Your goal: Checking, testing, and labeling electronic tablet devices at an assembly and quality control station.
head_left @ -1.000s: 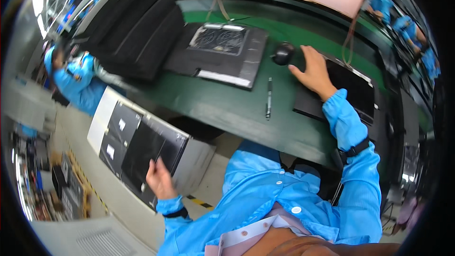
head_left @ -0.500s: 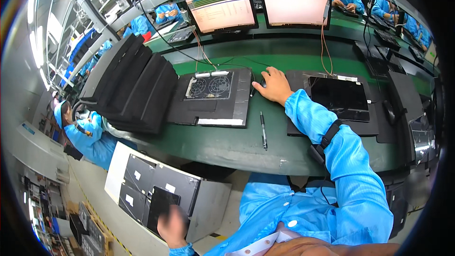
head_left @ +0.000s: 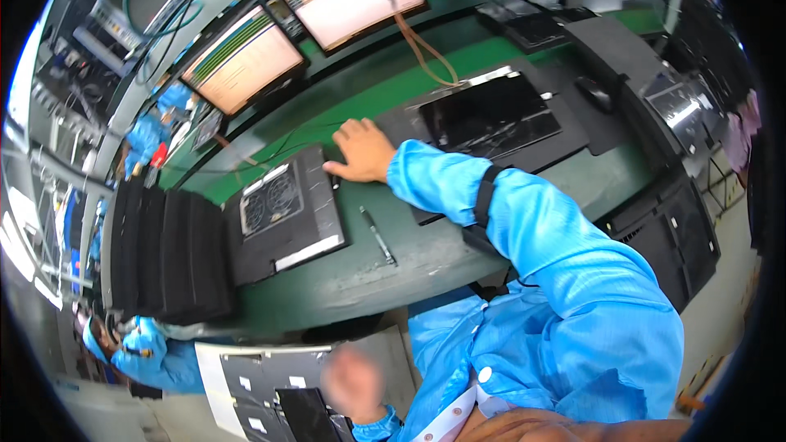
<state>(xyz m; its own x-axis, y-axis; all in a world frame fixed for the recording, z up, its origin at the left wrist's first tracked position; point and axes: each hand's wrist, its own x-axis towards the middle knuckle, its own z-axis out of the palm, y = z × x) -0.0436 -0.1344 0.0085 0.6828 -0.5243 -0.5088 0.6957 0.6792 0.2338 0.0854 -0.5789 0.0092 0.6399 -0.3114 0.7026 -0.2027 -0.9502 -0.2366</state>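
Observation:
My right hand (head_left: pixel 363 151) rests on the green bench with its fingers spread, between two black pads. Whatever lies under its palm is hidden. On the left pad (head_left: pixel 319 233) lies a flat panel with two circular patterns (head_left: pixel 273 200). The right pad (head_left: pixel 565 143) carries a glossy black screen panel (head_left: pixel 491 115) with a cable at its top edge. My left hand (head_left: pixel 352 381) is smeared by motion, low over a white board (head_left: pixel 214 376) with dark flat panels on it. A black slab (head_left: pixel 303 413) lies beside that hand. A pen (head_left: pixel 378 236) sits near my right hand.
A stack of thick black foam slabs (head_left: pixel 168 254) stands at the bench's left. Two lit monitors (head_left: pixel 246 61) hang at the back. A black mouse (head_left: pixel 594 94) lies at the right. Another person in blue (head_left: pixel 155 352) is beyond the stack.
The whole view has turned toward the right, so the bench appears tilted. My left hand has shifted off the black slab to its right. My right hand stays between the pads.

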